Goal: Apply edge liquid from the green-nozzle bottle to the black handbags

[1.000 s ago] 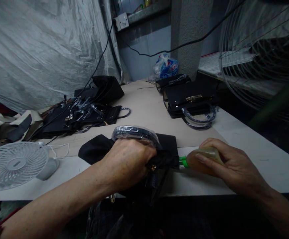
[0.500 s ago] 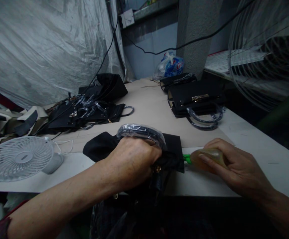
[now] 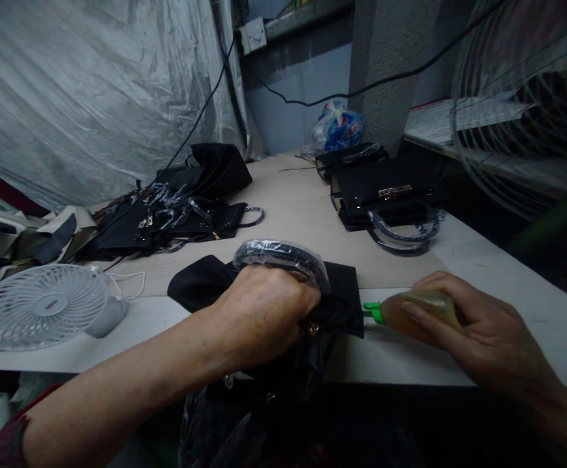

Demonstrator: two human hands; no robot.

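A black handbag [image 3: 342, 279] lies at the table's front edge, its handle [image 3: 283, 250] wrapped in clear plastic. My left hand [image 3: 268, 312] is closed on the bag just below that handle; the fingertips are hidden. In my right hand [image 3: 473, 318] is a squeeze bottle [image 3: 417, 312] of yellowish-brown liquid, probably glue, with a green nozzle [image 3: 374, 312]. The bottle lies sideways, its nozzle pointing left at the bag's right edge. Whether the thin tip touches the bag I cannot tell.
Finished-looking black handbags [image 3: 385, 195] stand at the back right, and more black bags [image 3: 176, 214] are piled at the left. A white fan [image 3: 44, 305] sits on the left of the table [image 3: 508, 312]. A large wire fan guard [image 3: 498, 130] borders the right.
The bottle in my right hand has shifted slightly right, showing more of the green nozzle beside the bag. My left hand keeps its grip; the whole view has shifted a little.
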